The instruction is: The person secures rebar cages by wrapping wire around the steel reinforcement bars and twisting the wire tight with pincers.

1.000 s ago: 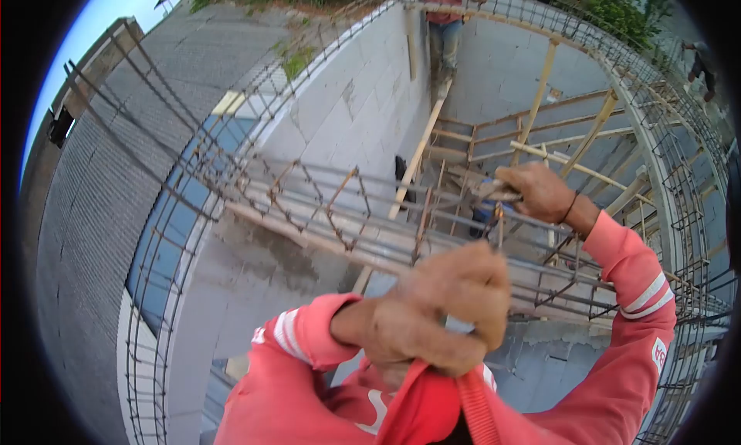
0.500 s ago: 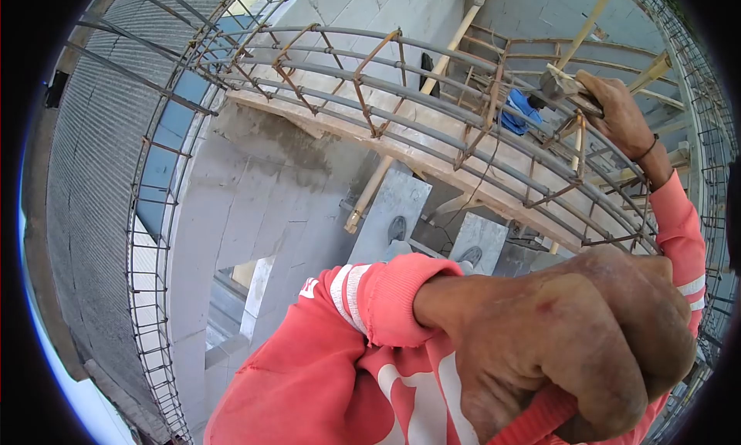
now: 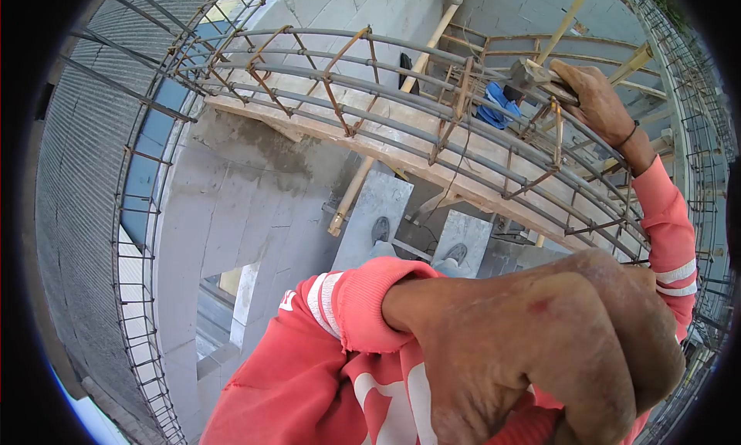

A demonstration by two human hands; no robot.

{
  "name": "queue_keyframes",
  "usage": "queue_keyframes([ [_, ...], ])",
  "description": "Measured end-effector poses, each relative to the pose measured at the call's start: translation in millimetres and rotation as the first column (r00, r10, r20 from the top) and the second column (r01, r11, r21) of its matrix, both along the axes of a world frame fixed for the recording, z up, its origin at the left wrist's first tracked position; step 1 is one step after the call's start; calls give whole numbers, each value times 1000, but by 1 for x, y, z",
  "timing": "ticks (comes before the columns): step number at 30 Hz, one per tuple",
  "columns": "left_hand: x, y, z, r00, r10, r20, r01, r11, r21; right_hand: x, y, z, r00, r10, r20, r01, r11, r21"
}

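Note:
Close to the camera, my left hand (image 3: 540,337) is closed, its fingers curled around red cloth (image 3: 532,426) that shows beneath them. Farther off at the upper right, my right hand (image 3: 598,101) grips the handle of a hammer (image 3: 529,74); the metal head points left. The hammer is over the long rebar cage (image 3: 347,82), whose bars and bent ties run across the view above a wooden formwork board (image 3: 401,163). Just under the hammer head a blue cloth or bag (image 3: 496,105) shows behind the bars.
My feet stand on two grey planks (image 3: 370,213) (image 3: 465,240) below. Block walls (image 3: 208,236) are at left, with another narrow rebar cage (image 3: 135,291) along a corrugated roof (image 3: 85,175). Timber props (image 3: 567,20) rise at upper right.
The view has tilted down, and the person seen at the top is out of frame. My left hand, still closed on the red cloth, has come nearer the camera. My right hand keeps the hammer.

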State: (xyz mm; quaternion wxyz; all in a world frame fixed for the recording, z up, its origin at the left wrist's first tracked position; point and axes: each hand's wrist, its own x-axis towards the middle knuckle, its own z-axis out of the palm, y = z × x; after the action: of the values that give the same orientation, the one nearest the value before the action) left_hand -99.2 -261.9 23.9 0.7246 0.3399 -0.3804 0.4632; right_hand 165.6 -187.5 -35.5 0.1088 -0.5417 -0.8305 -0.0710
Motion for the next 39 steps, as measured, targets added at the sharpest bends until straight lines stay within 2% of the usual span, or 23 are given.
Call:
queue_keyframes([
  [5,4,1,1,1000,-18,19,18,1000,9,1,4,1,995,74,-73,-70,996,54],
  [8,4,5,1,1000,-15,22,15,1000,19,0,5,5,997,10,-83,-17,996,-83],
  [15,0,22,-9,998,53,-17,-52,994,100,-13,4,10,982,63,-179,-68,997,-22],
  [18,2,35,-15,997,69,-18,-65,983,170,-16,-2,15,993,-14,-119,5,997,-71],
  [20,-14,64,-11,979,-77,-188,160,864,477,-10,1,10,995,-17,-98,9,997,-83],
  [21,-19,76,-8,981,-81,-179,163,844,511,-8,2,8,996,-24,-86,20,999,-46],
  [23,-29,99,-2,919,-61,-389,303,741,600,-5,3,5,994,17,-110,-25,997,-71],
  [25,-46,131,11,802,241,-547,185,771,610,-4,4,4,994,16,-108,-23,998,-65],
  [27,-49,157,29,519,598,-611,-22,724,690,-6,3,7,994,16,-111,-23,997,-70],
  [29,-39,192,34,336,814,-473,-88,527,845,-9,2,12,993,5,-122,-21,992,-127],
  [30,-34,207,37,348,818,-459,-84,514,854,-7,2,11,995,1,-99,-14,991,-134],
  [32,-22,234,44,96,937,-336,-2,338,941,-6,3,8,994,-2,-110,-12,992,-127],
  [33,-15,248,47,112,939,-325,2,327,945,-6,3,8,992,8,-123,-24,991,-133],
  [35,-3,274,50,4,986,-166,252,160,955,-7,2,8,992,-11,-127,-6,991,-133],
  [36,3,286,49,-10,994,-105,349,102,931,-7,2,8,993,-13,-115,-5,989,-151],
  [37,11,297,46,0,995,-98,348,92,933,-6,2,10,995,-14,-103,-3,986,-167],
  [39,28,319,32,9,1000,5,522,-9,853,-6,3,12,994,15,-105,-30,989,-146],
])
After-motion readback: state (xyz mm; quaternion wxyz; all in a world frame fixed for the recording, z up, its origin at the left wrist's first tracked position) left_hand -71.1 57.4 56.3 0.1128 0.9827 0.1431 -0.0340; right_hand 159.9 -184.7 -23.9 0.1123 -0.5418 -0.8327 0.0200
